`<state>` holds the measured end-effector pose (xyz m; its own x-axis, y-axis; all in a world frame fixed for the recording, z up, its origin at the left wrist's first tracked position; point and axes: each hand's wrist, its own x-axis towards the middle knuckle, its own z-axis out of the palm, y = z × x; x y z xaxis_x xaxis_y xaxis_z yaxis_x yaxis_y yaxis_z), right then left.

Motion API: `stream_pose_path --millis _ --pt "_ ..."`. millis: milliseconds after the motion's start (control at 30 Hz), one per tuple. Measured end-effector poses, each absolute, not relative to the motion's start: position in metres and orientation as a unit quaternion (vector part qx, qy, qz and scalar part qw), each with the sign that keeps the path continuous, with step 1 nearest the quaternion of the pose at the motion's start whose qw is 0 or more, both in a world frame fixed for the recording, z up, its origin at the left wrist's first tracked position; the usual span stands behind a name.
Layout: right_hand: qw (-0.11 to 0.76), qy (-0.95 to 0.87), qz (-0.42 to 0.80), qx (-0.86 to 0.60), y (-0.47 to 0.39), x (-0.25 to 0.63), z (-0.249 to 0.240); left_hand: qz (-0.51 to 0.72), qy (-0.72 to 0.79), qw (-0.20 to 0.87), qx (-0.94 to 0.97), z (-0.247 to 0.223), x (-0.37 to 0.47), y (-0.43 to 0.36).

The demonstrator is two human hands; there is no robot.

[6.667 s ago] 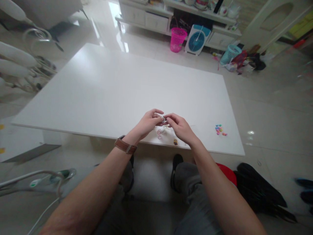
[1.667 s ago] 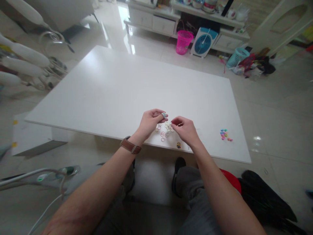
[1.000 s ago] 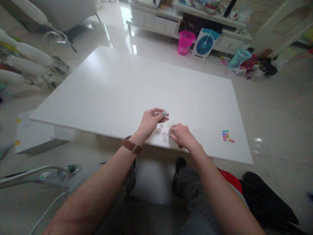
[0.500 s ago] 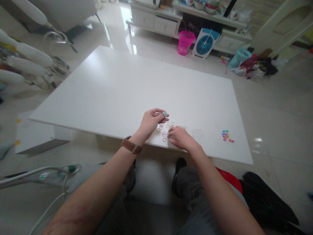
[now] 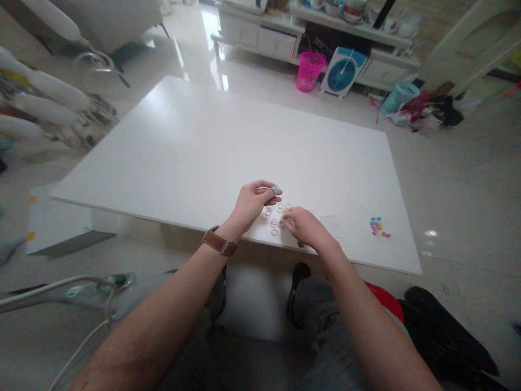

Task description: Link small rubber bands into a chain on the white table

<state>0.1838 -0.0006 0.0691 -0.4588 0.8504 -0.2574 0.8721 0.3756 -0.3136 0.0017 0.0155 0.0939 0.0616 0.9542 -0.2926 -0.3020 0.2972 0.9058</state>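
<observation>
My left hand [image 5: 254, 200] is closed just above the near side of the white table [image 5: 228, 136]. Between its thumb and fingers is a small pale-green and whitish banded piece [image 5: 276, 190], too small to name surely. Several thin coloured rings [image 5: 274, 224], reddish and yellowish, lie loose on the table below and between the hands. My right hand [image 5: 303, 224] is down at the right side of these rings, thumb and fingers pinched together at a ring. Whether a ring is gripped there is hidden by the fingers. A small dark item [image 5: 300, 244] shows under the right palm.
A clear flat square [image 5: 329, 224] lies right of my right hand. Small bright coloured pieces [image 5: 378, 227] sit in a cluster near the table's right end. Beyond the table stand a pink basket [image 5: 310, 71], a blue fan [image 5: 342, 71] and a teal basket [image 5: 399, 98].
My right hand has shifted slightly up and right, and its fingers are now pinched at the rings. The dark item under its palm has come into view. My left hand has barely moved.
</observation>
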Motion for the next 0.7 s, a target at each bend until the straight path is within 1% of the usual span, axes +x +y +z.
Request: stream_pose_path --millis 67,200,400,467,567,700 --pt "-0.025 0.815 -0.225 0.533 0.001 0.186 0.067 0.487 0.482 0.645 0.339 0.093 0.002 0.016" --pt "-0.155 0.769 -0.272 0.557 0.003 0.187 0.068 0.483 0.478 0.646 0.347 0.091 0.001 0.016" --pt "-0.344 0.665 -0.366 0.553 0.002 0.182 0.079 0.46 0.491 0.621 0.401 0.09 0.001 0.014" --pt "-0.395 0.627 -0.388 0.548 0.002 0.18 0.082 0.444 0.491 0.617 0.425 0.09 0.0 0.014" --pt "-0.432 0.605 -0.406 0.531 0.002 0.178 0.084 0.425 0.48 0.622 0.45 0.09 0.0 0.012" --pt "-0.441 0.615 -0.399 0.518 0.0 0.176 0.087 0.42 0.46 0.642 0.447 0.088 0.003 0.012"
